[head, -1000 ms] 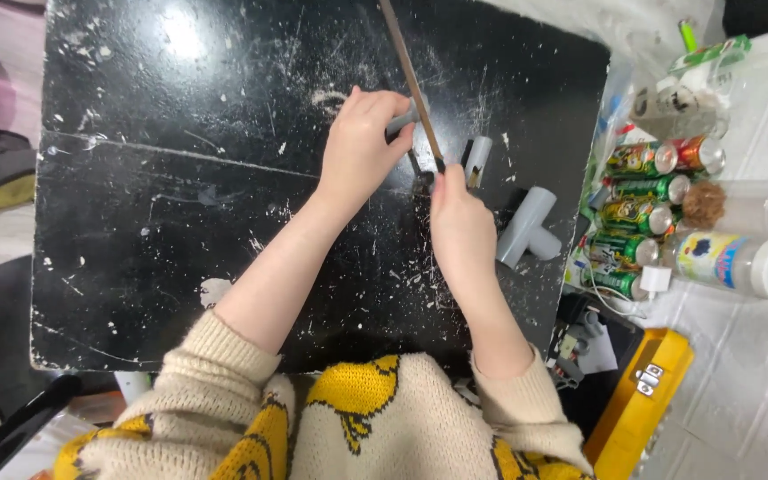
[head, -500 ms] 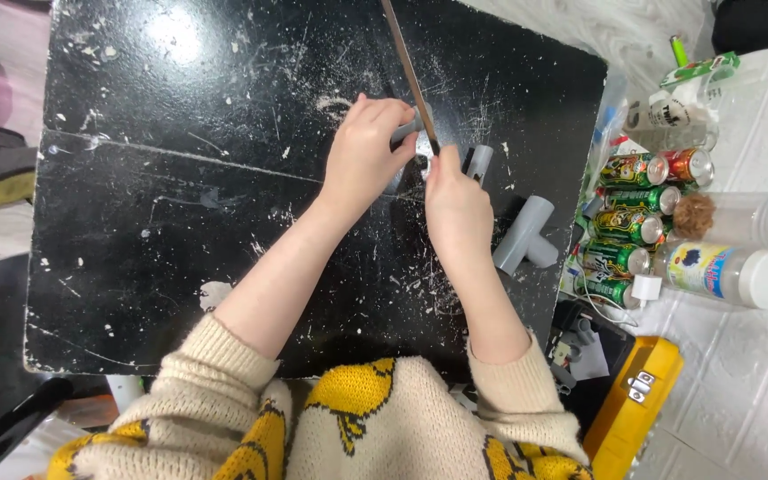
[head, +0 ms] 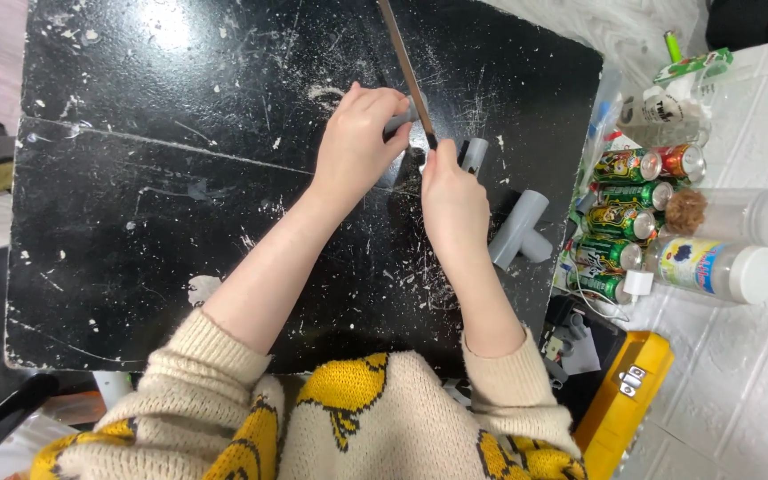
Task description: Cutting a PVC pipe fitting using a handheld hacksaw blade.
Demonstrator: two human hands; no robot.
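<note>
**Filing a pipe piece: work in progress near the table's far edge**

I see the left hand closed over a small grey pipe piece, pinning it to the table close to the far edge, a little right of centre. Only a sliver of the piece shows past the fingers. The right hand has its grip wrapped tight around the near end of a long, narrow file; the blade runs away from me across the piece and out past the far edge.

State of the work, as I judge it:
- Pale dust and chips lie scattered around both hands, which suggests material has already come off.
- The worked face is hidden under the left hand, so I cannot tell how close it is to finished.
- A short grey tube stands just beside the right hand, and a grey tee fitting lies near the right edge; neither is in hand, and neither is joined to anything.

Cans and plastic jars sit on the floor off the right edge.
</note>
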